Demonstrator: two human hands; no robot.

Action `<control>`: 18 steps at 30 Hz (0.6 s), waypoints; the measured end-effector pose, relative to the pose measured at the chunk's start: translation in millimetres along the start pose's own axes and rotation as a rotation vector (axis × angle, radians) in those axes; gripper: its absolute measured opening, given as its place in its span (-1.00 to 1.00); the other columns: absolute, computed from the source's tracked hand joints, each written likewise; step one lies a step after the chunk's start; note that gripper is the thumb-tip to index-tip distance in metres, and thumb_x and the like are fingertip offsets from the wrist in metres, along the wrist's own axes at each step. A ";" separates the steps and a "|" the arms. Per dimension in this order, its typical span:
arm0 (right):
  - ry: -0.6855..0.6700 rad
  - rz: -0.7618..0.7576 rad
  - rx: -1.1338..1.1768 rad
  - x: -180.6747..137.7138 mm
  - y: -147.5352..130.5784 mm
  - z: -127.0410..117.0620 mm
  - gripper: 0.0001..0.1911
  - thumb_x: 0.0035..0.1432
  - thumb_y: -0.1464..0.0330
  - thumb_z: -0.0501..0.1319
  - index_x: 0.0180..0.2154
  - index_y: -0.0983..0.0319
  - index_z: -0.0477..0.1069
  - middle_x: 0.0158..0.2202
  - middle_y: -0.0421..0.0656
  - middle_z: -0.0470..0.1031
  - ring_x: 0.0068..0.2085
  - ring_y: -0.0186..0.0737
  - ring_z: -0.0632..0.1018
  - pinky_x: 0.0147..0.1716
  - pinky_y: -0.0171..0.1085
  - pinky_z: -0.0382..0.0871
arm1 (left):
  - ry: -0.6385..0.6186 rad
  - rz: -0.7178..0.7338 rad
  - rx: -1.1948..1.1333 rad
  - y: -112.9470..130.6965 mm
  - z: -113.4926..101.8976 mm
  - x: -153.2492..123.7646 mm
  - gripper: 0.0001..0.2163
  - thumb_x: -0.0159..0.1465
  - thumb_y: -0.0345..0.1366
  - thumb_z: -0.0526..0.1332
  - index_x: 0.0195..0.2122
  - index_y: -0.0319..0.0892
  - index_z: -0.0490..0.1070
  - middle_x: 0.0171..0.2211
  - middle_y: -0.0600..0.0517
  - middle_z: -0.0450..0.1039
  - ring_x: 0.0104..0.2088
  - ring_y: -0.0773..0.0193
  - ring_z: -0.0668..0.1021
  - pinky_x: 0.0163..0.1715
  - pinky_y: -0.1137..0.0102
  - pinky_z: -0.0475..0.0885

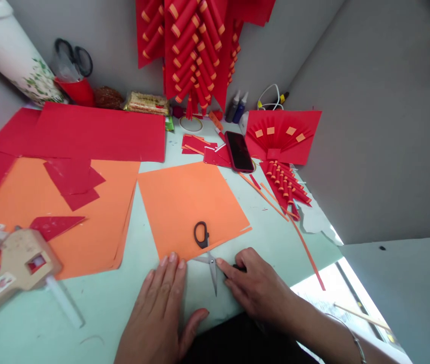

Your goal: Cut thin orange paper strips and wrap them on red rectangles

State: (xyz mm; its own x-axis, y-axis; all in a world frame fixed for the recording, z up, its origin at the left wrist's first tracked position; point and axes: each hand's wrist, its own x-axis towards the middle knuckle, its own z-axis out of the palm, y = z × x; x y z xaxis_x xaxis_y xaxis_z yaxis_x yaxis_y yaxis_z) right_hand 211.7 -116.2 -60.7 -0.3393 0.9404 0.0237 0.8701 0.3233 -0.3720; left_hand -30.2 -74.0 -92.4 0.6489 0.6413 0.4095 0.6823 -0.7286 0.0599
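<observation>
An orange paper sheet (195, 202) lies flat on the pale green table, with a narrow strip partly cut along its near right edge. My left hand (163, 301) is spread flat, its fingertips at the sheet's near left corner and its thumb on the tabletop. Black-handled scissors (212, 263) lie at the near edge, blades apart and one tip pointing toward me. One handle loop rests over the orange sheet; my right hand (254, 283) is closed around the other, which it mostly hides.
At left, a glue gun (19, 258) lies by red sheets (104, 134) and more orange paper (104, 227). A phone (238, 150) sits among scraps and strips at the back right. Red paper firecrackers (195, 45) stand at the back. A grey panel (381, 126) bounds the right.
</observation>
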 end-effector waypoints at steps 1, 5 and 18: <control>0.005 -0.004 0.001 0.3 -0.1 0.5 -0.55 0.33 0.35 0.06 0.22 0.27 0.29 -0.26 -0.03 0.31 -0.26 -0.10 0.31 -0.29 -0.18 0.29 | -0.004 0.004 0.018 -0.6 -1.0 -1.1 -0.28 0.39 0.06 -0.08 0.38 -0.42 -0.10 0.13 -0.34 0.43 0.13 -0.09 0.49 0.10 0.08 0.29; 0.029 -0.015 -0.015 2.8 -1.7 1.8 -0.56 0.33 0.35 0.06 0.20 0.27 0.31 -0.28 -0.05 0.30 -0.28 -0.12 0.29 -0.31 -0.19 0.27 | 0.003 0.002 0.056 0.1 -1.5 -3.8 -0.26 0.40 0.06 -0.11 0.38 -0.48 -0.12 0.11 -0.39 0.44 0.10 -0.13 0.51 0.08 0.08 0.30; -0.007 -0.027 -0.025 2.8 -5.3 -2.8 -0.56 0.32 0.36 0.05 0.20 0.29 0.32 -0.29 -0.02 0.32 -0.30 -0.11 0.30 -0.33 -0.18 0.25 | -0.002 -0.024 0.052 3.4 5.2 -8.2 -0.26 0.39 0.08 -0.08 0.35 -0.51 -0.03 0.14 -0.45 0.38 0.12 -0.19 0.49 0.07 0.04 0.33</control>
State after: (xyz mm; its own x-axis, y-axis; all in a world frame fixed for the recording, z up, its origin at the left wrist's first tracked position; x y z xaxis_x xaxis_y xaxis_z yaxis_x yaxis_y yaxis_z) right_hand 207.1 -115.1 -56.0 -0.3649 0.9306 0.0272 0.8694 0.3511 -0.3477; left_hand -31.5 -80.5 -100.3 0.6328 0.6591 0.4064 0.7144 -0.6994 0.0219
